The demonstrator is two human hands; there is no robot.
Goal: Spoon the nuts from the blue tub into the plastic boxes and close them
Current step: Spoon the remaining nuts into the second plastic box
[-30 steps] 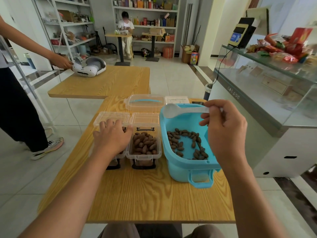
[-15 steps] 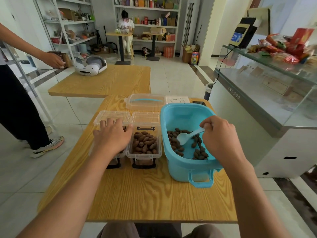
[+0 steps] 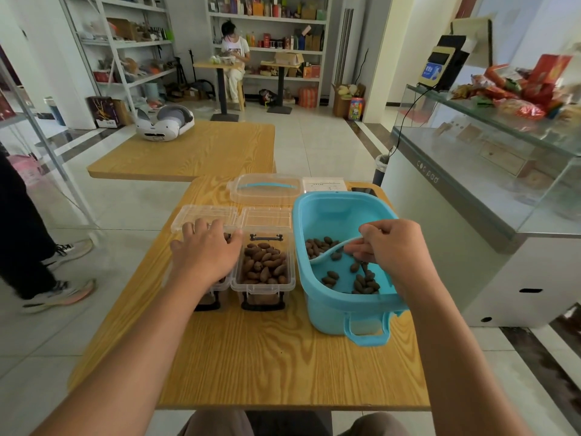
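While the scooping is under way, the task is judged to be somewhere past its middle, with none of the closing done. Two clear plastic boxes are set side by side on the wooden table (image 3: 251,366), just to the left of the blue tub (image 3: 330,212). The right-hand box (image 3: 264,289) is seen filled nearly to its rim with brown nuts, and its hinged lid (image 3: 267,219) is folded back and open. The left-hand box (image 3: 220,286) is largely covered by the left hand (image 3: 204,254), which is laid over it with fingers spread and fairly straight, apparently to steady it; a few nuts are glimpsed under the fingers, but how full it is cannot be told. Its lid (image 3: 204,214) is likewise folded back.

A white spoon (image 3: 330,251) is pinched by its handle in the right hand (image 3: 393,250), whose fingers are curled round it, and its bowl is lowered among the nuts (image 3: 361,281) left in the tub. Those are spread thinly in two loose groups over the tub's floor, so that several spoonfuls at most are judged to remain.

What is left, then, is the transfer of the remaining nuts, probably to the left-hand box, and the shutting and latching of both lids. A separate clear lid with a blue handle (image 3: 264,188) is lying behind the boxes, presumably belonging to the tub.
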